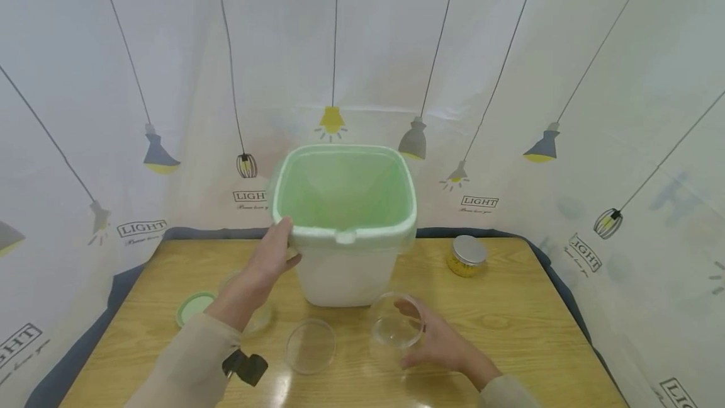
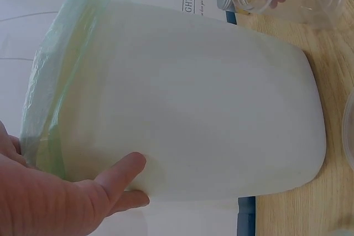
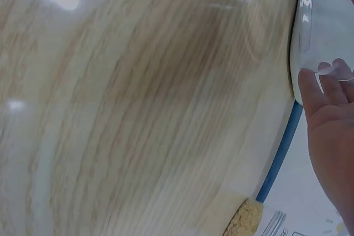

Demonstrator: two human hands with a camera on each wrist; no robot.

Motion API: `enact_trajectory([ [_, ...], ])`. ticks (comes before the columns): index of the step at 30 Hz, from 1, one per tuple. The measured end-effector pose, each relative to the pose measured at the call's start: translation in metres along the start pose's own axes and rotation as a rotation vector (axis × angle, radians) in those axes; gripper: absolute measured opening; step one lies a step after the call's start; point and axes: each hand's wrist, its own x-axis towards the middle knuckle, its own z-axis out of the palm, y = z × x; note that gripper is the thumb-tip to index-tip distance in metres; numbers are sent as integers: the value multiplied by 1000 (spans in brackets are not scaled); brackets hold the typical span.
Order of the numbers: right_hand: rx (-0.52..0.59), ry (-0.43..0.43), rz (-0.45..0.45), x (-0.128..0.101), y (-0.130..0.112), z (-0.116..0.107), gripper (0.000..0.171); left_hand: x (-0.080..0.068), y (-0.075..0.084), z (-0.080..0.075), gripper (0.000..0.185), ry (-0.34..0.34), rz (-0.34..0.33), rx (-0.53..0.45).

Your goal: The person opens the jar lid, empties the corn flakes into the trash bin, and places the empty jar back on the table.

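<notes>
On the wooden table (image 1: 510, 307), the left hand (image 1: 272, 257) grips the bin (image 1: 345, 263) rim while the right hand (image 1: 438, 342) grasps the clear jar (image 1: 396, 323); steadying the bin seems wise before tipping the jar.

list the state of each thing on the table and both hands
bin: upright, open, green bag lining it
left hand: gripping the bin's rim
clear jar: lid off, looks empty
right hand: holding the clear jar
clear lid: flat on the table
green lid: flat on the table
yellow-filled jar: upright, capped
</notes>
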Motion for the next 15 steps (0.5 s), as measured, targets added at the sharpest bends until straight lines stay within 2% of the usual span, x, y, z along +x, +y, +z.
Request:
enact_trajectory([
  [15, -41, -2, 1, 16, -4, 26, 110, 2, -2, 0, 58, 5, 2, -2],
])
